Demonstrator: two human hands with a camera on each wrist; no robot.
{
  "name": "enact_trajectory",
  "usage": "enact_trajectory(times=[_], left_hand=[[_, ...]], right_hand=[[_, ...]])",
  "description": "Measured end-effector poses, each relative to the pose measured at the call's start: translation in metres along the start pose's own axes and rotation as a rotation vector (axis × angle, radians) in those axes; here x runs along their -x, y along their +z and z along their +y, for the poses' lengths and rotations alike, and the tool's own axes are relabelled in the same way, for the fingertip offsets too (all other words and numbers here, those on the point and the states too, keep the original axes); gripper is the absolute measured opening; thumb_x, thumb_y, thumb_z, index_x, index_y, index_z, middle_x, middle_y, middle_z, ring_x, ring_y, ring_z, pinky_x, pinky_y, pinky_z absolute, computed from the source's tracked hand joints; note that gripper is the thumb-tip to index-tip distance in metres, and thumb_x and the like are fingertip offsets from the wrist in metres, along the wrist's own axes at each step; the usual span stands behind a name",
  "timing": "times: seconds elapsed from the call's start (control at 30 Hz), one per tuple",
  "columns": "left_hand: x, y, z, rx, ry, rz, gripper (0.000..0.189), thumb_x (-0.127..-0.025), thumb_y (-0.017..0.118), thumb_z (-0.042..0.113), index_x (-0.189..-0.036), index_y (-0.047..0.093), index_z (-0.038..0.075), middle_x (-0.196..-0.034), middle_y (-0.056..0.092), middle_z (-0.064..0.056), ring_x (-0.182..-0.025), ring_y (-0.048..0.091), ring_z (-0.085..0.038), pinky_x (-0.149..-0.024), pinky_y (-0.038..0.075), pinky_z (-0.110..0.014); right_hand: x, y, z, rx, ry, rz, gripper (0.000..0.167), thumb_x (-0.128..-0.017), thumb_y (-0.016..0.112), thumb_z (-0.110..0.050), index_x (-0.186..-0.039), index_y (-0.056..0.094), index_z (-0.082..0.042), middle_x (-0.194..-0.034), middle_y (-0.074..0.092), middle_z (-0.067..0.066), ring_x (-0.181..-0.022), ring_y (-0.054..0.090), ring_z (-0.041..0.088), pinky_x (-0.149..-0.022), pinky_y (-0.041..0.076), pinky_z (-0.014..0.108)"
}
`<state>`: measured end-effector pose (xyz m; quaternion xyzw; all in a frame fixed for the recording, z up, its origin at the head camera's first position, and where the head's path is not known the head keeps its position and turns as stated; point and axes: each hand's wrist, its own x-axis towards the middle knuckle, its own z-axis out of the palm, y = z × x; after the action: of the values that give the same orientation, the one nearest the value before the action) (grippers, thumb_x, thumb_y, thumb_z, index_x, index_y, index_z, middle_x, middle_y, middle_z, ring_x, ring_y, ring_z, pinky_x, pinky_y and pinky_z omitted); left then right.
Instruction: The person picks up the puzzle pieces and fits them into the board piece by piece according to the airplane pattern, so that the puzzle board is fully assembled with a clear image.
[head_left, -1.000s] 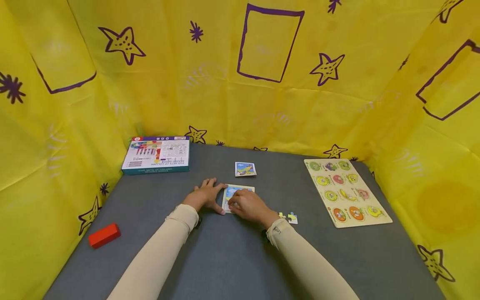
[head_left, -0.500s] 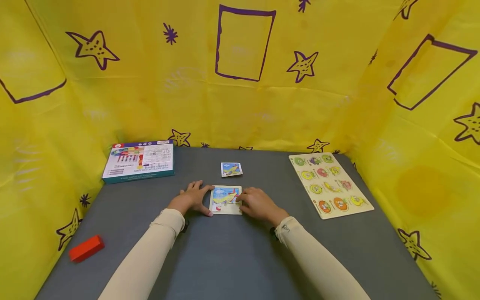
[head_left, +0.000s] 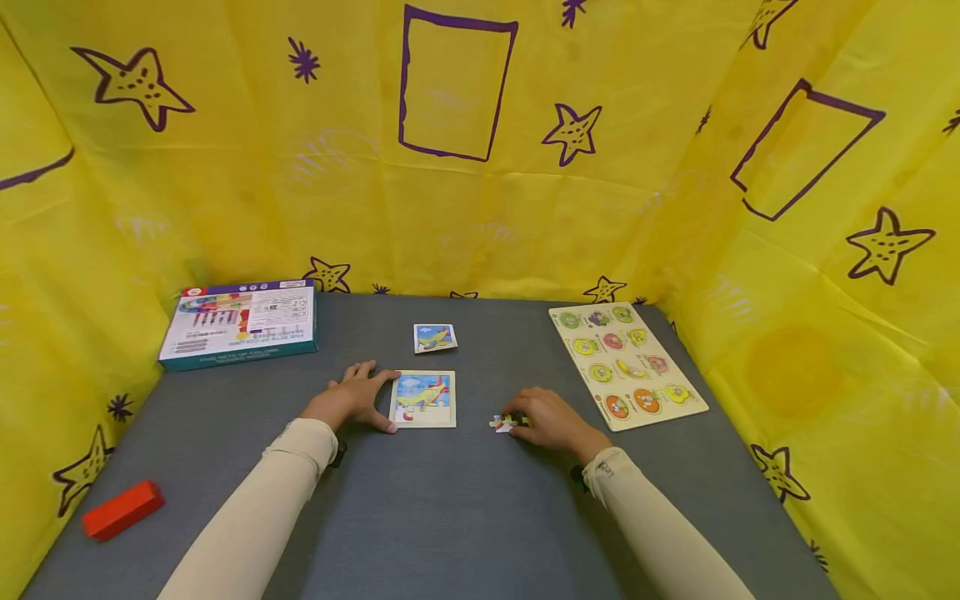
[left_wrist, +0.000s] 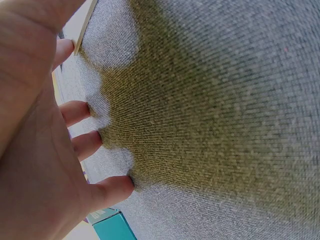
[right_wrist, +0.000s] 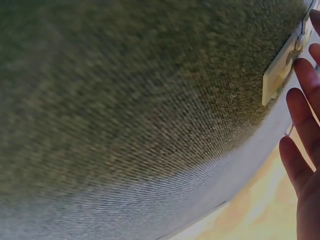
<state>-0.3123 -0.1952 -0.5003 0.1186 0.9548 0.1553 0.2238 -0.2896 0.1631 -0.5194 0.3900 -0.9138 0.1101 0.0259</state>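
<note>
A wooden jigsaw board (head_left: 424, 400) with an airplane picture lies flat on the grey table in the head view. Its lower strip is partly bare wood. My left hand (head_left: 348, 402) is spread at the board's left side, with thumb and index finger against the edge. In the left wrist view the other fingers (left_wrist: 112, 191) rest on the cloth. To the right of the board, my right hand (head_left: 551, 421) bends its fingertips over loose jigsaw pieces (head_left: 502, 425), partly hiding them. One piece (right_wrist: 277, 72) lies on the cloth below the loosely bent fingers in the right wrist view.
A small airplane picture card (head_left: 435, 337) lies behind the board. At the back left is a flat teal-edged box (head_left: 240, 325), at the front left a red block (head_left: 123, 510). A fruit puzzle board (head_left: 628, 367) lies on the right. Yellow printed cloth (head_left: 337, 192) encloses the table.
My right hand has left the board's right side and reached right to the loose pieces. The left hand has stayed at the board's edge. The head view has turned toward the right.
</note>
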Motion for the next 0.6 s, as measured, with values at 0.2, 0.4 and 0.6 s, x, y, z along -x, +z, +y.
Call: enact_trajectory(times=[0.2, 0.4, 0.6], left_hand=[[-0.0009, 0.0022, -0.0037, 0.003, 0.009, 0.008, 0.103, -0.07, 0.082, 0.054, -0.153, 0.03, 0.021, -0.156, 0.013, -0.03, -0.142, 0.01, -0.052, -0.102, 0.017, -0.076], [-0.0008, 0.0021, -0.0046, 0.0, 0.008, 0.002, 0.103, -0.07, 0.082, 0.054, -0.153, 0.03, 0.021, -0.155, 0.014, -0.031, -0.141, 0.011, -0.053, -0.102, 0.016, -0.077], [0.0003, 0.0009, -0.0018, -0.005, 0.005, 0.005, 0.102, -0.071, 0.082, 0.053, -0.153, 0.03, 0.021, -0.156, 0.014, -0.029, -0.142, 0.011, -0.052, -0.102, 0.016, -0.077]], right_hand=[[0.0005, 0.0025, -0.0021, -0.012, -0.002, -0.003, 0.023, -0.084, 0.076, -0.02, -0.106, 0.073, -0.014, -0.099, 0.068, 0.0, -0.093, 0.061, 0.019, -0.084, 0.049, 0.041], [-0.0017, 0.0005, -0.0065, -0.026, -0.024, 0.021, 0.022, -0.083, 0.076, -0.017, -0.105, 0.073, -0.012, -0.098, 0.067, 0.003, -0.09, 0.061, 0.02, -0.081, 0.049, 0.041], [-0.0064, 0.0002, -0.0086, -0.019, -0.039, 0.008, 0.021, -0.084, 0.075, -0.015, -0.105, 0.072, -0.011, -0.1, 0.067, 0.002, -0.093, 0.062, 0.021, -0.084, 0.049, 0.041]])
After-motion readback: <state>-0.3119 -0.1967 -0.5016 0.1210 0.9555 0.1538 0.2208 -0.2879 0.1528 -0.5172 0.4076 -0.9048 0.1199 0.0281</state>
